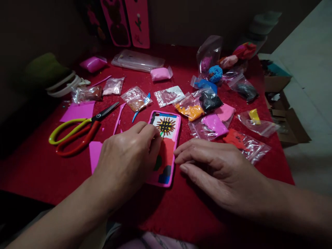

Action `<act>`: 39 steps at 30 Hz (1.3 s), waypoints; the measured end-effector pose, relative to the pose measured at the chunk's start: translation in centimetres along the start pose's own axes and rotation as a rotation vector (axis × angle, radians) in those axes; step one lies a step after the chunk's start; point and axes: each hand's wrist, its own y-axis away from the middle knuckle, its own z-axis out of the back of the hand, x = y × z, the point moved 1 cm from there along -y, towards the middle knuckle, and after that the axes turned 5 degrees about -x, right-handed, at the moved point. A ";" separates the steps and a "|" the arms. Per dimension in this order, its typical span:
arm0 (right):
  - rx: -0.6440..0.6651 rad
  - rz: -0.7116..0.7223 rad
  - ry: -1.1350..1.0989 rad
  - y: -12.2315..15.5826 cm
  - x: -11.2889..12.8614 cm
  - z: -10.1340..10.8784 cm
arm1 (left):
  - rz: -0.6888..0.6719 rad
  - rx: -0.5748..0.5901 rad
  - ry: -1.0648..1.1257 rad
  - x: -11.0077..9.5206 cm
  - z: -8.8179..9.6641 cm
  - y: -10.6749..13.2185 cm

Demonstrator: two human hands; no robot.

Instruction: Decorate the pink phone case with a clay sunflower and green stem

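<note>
A phone case [168,147] with a pink clay rim lies flat on the red cloth. It bears a brown-rayed sunflower [166,126] on white, with red, green and blue patches below. Over the case's left part bends my left hand [129,152], its fingers curled in a pinch near the flower's green stem. Whatever those fingertips hold is hidden behind the knuckles. My right hand [214,169] rests at the case's right edge, fingers outstretched and thumb a little apart, fingertips at the rim. Nothing shows in it.
Yellow-and-red scissors [80,133] lie at left beside pink sheets [77,111]. A pink stick tool [119,118] and a blue one [137,114] lie behind my left hand. Bagged clay, including orange [190,111], black [209,100] and red [237,139], spreads behind my right hand. Clear cases [137,60] lie farther back.
</note>
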 end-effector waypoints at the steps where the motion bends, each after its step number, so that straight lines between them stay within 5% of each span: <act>1: 0.006 0.000 -0.001 0.0 0.0 0.0 | -0.010 -0.003 -0.004 0.0 0.0 0.1; 39: 0.021 -0.007 0.008 -0.1 -0.3 0.2 | -0.066 0.004 -0.044 0.1 -0.5 0.4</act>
